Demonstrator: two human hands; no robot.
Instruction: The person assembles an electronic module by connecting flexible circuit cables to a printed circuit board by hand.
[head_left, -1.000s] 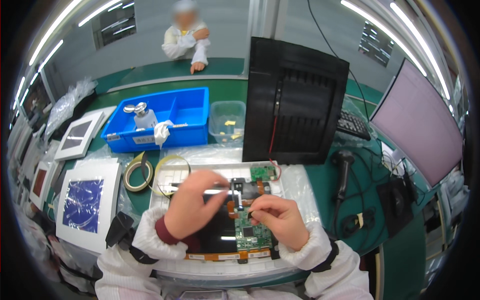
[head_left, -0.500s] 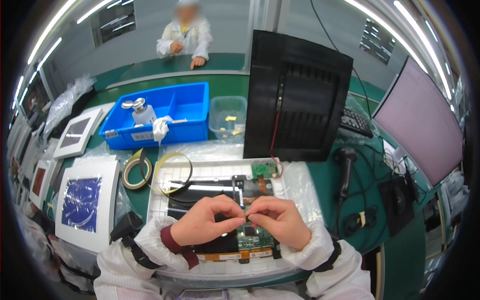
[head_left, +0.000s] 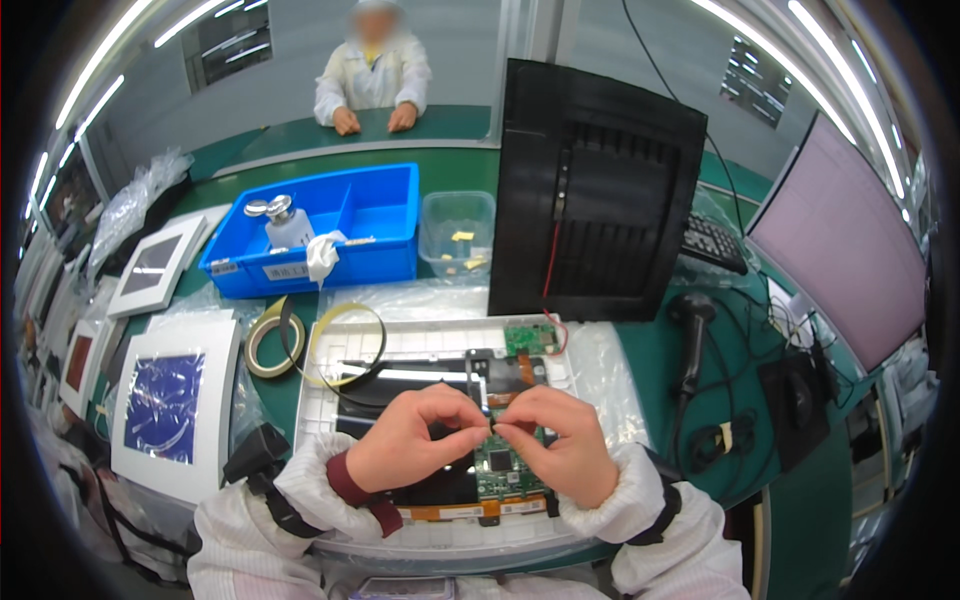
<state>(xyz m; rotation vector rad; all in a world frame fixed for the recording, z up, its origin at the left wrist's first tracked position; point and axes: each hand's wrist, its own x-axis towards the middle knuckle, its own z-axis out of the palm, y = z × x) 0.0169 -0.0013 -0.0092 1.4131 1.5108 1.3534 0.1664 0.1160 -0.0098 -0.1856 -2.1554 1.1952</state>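
Fingers of my left hand (head_left: 415,445) and right hand (head_left: 560,445) meet tip to tip over the green circuit board (head_left: 508,470), pinched together on something small and dark; too small to tell what. Board lies on the dark panel (head_left: 420,385) in the white tray (head_left: 440,335), near edge of the green counter (head_left: 440,160), straight in front of me. A smaller green board (head_left: 530,338) sits at the tray's far right corner, red wire running up from it to the upright black housing (head_left: 595,195). Left of tray: tape roll (head_left: 268,338) and a thin yellow ring (head_left: 345,345). Behind them a blue bin (head_left: 380,225) with a white bottle (head_left: 288,228), and a clear tub (head_left: 457,232) beside it. Black scanner (head_left: 693,330) to my right. Another person's hands (head_left: 375,120) rest on the far counter.
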